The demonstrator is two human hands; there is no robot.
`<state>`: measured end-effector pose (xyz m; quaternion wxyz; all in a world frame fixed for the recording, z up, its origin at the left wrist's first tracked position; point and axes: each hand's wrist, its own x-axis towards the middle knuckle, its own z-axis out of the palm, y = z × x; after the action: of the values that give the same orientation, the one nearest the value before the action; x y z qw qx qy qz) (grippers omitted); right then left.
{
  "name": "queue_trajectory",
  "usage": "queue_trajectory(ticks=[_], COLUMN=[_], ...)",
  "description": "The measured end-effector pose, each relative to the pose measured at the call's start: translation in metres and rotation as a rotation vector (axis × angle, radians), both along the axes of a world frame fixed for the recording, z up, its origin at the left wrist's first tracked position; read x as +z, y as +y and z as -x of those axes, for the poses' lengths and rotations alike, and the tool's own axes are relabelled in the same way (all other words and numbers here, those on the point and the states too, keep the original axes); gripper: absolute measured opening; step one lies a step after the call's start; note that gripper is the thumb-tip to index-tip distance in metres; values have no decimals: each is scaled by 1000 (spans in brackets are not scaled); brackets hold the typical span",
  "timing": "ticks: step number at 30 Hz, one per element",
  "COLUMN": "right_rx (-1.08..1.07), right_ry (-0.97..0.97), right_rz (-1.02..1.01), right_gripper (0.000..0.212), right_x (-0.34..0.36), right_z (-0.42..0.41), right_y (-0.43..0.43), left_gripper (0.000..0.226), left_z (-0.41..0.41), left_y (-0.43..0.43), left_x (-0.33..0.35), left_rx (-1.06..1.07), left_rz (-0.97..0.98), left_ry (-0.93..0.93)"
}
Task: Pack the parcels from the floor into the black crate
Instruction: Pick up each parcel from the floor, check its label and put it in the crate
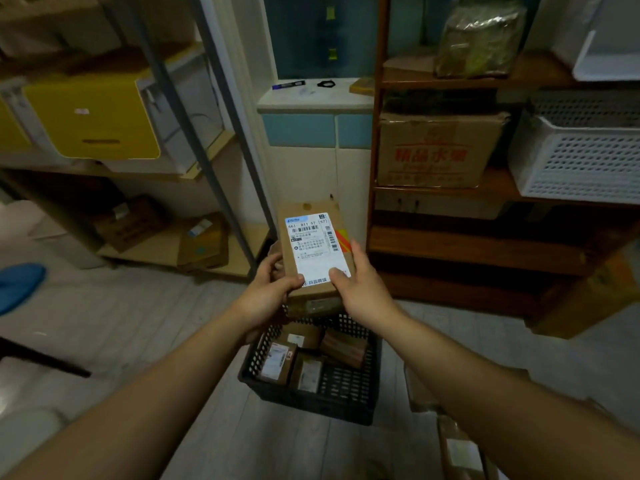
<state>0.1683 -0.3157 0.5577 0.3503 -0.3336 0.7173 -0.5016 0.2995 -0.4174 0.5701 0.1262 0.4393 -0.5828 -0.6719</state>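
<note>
Parcel (313, 252), gripped w/ L+R fingers (337, 276) (above crate (311, 403))

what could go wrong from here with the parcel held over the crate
The left hand and right hand grip only the near end of the parcel, so it may tip forward and slip. The parcels already in the black crate lie tilted and crowded to its left, so this one could land askew on them.
</note>
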Motion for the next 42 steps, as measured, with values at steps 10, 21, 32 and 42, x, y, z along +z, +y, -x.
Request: queue_trajectory(ticks=[10, 21, 32, 42], right_rx=[153, -126, -94, 93], right_ry=[413, 368, 211, 179], right_rz=[-318, -694, -902, -1086], right_gripper=[99, 122, 110, 110], right_x=[-42, -123, -327, -543], right_z=[-9, -39, -9, 8], right_y=[-80, -154, -130, -111], left_gripper=[55, 52, 48, 92], left_z=[4, 21, 50, 7], left_y=[-102, -182, -162, -209], left_x=[-50, -151, -376, -609], left_rx=[-106, -288, -458, -1115], left_rz=[-134, -313, -404, 550], left_ry=[-113, -145, -365, -924])
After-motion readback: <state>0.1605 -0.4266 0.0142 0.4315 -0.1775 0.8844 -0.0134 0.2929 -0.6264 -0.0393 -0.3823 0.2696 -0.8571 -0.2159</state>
